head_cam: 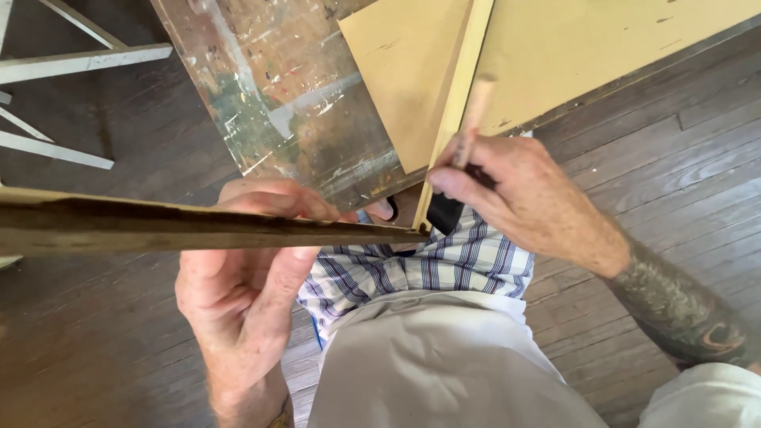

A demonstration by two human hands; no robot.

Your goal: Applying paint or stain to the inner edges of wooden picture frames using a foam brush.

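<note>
Slip risk: right hand (507, 186) pinches paintbrush (474, 119) against frame corner (420, 226); left hand (246, 269) grips dark frame rail (158, 226) from beneath. Rail could tilt, brush smear paint-spattered tabletop (293, 103).

No packages, labels, signs or screens show anywhere in this view.
</note>
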